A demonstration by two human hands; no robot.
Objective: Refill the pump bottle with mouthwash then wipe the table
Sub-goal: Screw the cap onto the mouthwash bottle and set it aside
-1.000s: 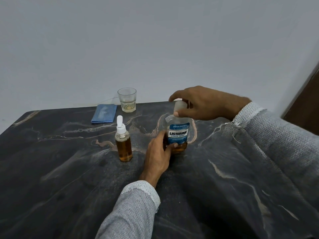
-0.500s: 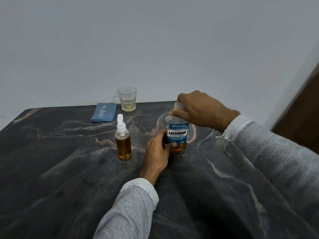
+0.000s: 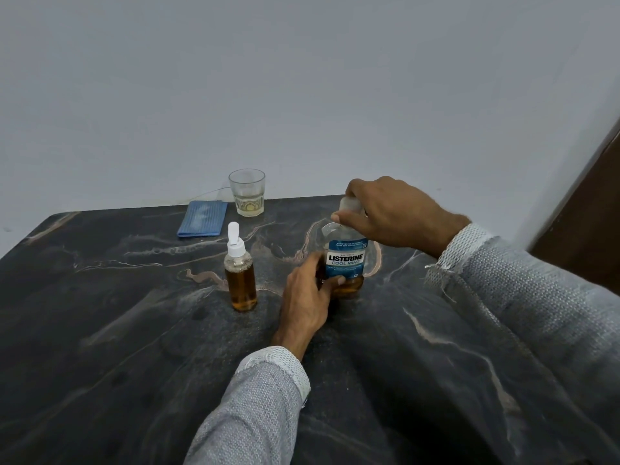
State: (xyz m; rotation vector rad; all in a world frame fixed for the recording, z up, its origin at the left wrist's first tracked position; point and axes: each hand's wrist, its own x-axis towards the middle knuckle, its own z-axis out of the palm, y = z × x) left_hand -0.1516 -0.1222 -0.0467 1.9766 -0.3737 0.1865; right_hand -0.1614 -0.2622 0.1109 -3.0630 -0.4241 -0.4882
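Standing upright on the dark tabletop, mouthwash bottle is clamped low by left hand; right hand grips its cap. Pump bottle just left.

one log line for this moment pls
left hand: steadies mouthwash bottle | right hand: grips cap | pump bottle: upright, untouched | blue cloth: unused

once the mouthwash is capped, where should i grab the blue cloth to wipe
Take the blue cloth by its near short edge, coming from the front. It lies folded flat at the table's far edge, with the glass just right of it, so pinch and lift rather than slide.
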